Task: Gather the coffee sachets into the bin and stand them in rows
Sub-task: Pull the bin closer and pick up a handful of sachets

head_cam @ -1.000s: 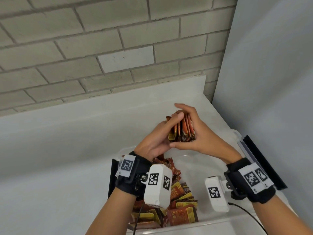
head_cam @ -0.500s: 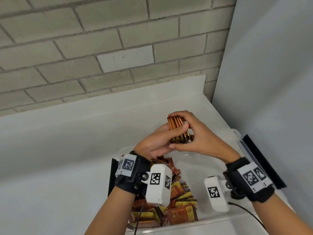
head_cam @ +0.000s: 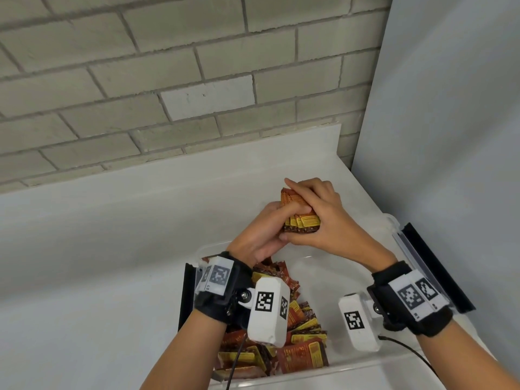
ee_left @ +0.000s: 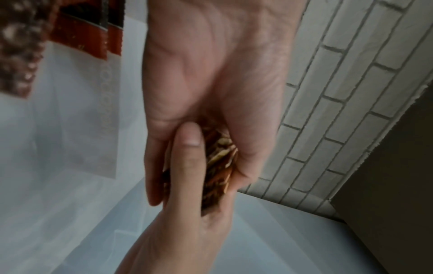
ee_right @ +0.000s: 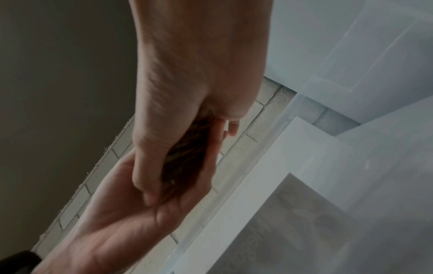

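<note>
Both hands hold one stack of red-and-yellow coffee sachets (head_cam: 300,218) above the far end of the clear plastic bin (head_cam: 309,374). My left hand (head_cam: 263,232) cups the stack from the left and below. Fingers of my right hand (head_cam: 323,218) lie curled over its top, with the thumb under its near edge. In the left wrist view the stack (ee_left: 220,166) shows edge-on between my left palm and the right thumb. It is a dark sliver (ee_right: 187,157) in the right wrist view. Several loose sachets (head_cam: 298,350) lie jumbled in the bin's left half.
The bin sits on a white counter (head_cam: 98,263) against a brick wall (head_cam: 168,80), with a pale panel (head_cam: 450,136) close on the right. Black latches (head_cam: 434,266) stick out at the bin's sides. The bin's right half (head_cam: 323,277) shows bare floor.
The fanned, edge-on sachets were squared into a tight stack, then turned so a printed face shows. My right fingers moved over the top. Both hands stayed in about the same place.
</note>
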The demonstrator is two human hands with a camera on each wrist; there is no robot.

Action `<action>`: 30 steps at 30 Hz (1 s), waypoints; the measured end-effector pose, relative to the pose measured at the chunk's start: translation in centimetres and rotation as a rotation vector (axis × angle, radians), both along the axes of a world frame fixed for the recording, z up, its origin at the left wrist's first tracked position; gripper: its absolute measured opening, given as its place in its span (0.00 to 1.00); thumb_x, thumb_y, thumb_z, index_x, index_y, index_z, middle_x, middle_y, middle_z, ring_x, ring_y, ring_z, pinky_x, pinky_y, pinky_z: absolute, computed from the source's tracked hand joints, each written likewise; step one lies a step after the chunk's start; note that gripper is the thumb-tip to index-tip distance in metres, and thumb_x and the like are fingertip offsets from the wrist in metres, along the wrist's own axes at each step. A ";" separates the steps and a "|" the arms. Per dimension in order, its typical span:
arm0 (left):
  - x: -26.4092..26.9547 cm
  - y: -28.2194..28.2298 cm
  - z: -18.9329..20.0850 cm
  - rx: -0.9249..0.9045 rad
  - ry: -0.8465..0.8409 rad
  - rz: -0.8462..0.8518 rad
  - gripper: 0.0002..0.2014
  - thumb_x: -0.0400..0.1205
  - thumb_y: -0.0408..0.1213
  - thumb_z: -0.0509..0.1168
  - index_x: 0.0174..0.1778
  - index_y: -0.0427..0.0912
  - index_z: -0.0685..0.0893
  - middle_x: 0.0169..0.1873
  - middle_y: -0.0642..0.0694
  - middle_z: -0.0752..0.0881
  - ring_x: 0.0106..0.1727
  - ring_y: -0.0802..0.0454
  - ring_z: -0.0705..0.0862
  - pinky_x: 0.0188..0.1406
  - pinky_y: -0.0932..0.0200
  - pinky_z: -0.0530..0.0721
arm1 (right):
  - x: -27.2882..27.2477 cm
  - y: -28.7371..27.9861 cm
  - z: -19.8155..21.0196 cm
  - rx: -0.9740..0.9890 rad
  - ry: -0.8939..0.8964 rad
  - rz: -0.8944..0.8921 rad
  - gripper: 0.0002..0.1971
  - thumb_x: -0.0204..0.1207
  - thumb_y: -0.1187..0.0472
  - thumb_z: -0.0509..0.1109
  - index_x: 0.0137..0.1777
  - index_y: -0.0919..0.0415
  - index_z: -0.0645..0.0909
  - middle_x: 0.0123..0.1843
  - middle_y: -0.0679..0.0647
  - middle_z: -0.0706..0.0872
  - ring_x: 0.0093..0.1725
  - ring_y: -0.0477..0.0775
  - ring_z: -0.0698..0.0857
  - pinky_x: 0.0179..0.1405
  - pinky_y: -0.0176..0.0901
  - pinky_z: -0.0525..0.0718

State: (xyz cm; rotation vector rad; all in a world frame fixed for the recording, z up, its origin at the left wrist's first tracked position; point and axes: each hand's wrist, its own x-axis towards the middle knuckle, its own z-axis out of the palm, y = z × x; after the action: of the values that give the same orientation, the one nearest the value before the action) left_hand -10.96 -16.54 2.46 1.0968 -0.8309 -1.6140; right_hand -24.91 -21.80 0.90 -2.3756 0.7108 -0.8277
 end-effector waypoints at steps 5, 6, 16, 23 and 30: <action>0.6 -0.2 0.0 -0.055 0.116 0.097 0.07 0.78 0.30 0.65 0.46 0.37 0.89 0.43 0.40 0.90 0.48 0.46 0.89 0.53 0.51 0.88 | -0.7 -0.4 1.7 0.360 -0.264 -0.041 0.42 0.67 0.41 0.74 0.80 0.44 0.59 0.71 0.45 0.68 0.70 0.36 0.69 0.65 0.25 0.73; 0.7 -0.2 0.1 -0.048 0.134 0.114 0.08 0.76 0.32 0.66 0.47 0.37 0.88 0.44 0.39 0.90 0.48 0.45 0.88 0.54 0.49 0.88 | -0.9 -0.5 1.9 0.392 -0.304 -0.097 0.37 0.71 0.41 0.70 0.79 0.45 0.61 0.70 0.45 0.71 0.68 0.35 0.72 0.62 0.27 0.76; 0.2 -0.2 0.4 -0.034 0.138 0.159 0.27 0.79 0.52 0.63 0.75 0.50 0.73 0.62 0.41 0.85 0.58 0.42 0.87 0.50 0.41 0.88 | -1.9 -1.1 1.9 0.617 -0.468 -0.139 0.10 0.81 0.63 0.66 0.58 0.54 0.85 0.42 0.44 0.86 0.35 0.33 0.78 0.37 0.26 0.75; 0.8 -0.5 0.2 0.040 0.256 0.153 0.24 0.76 0.55 0.64 0.61 0.42 0.78 0.47 0.33 0.87 0.42 0.39 0.87 0.49 0.45 0.89 | -2.4 -1.4 2.6 0.613 -0.726 0.005 0.09 0.77 0.58 0.66 0.47 0.47 0.88 0.45 0.52 0.87 0.45 0.51 0.83 0.47 0.40 0.81; 1.0 -0.2 0.2 0.000 0.433 0.203 0.13 0.77 0.34 0.67 0.55 0.32 0.84 0.45 0.31 0.87 0.42 0.40 0.89 0.44 0.49 0.90 | -2.3 -1.5 2.3 0.608 -0.622 0.122 0.10 0.80 0.56 0.64 0.48 0.45 0.87 0.55 0.49 0.88 0.60 0.53 0.84 0.62 0.44 0.79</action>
State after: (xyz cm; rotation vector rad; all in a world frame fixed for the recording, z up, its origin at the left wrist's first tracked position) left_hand -9.91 -16.70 2.66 0.7615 -0.4191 -1.5966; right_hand -27.21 -23.31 3.15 -1.4911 0.4592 -1.0423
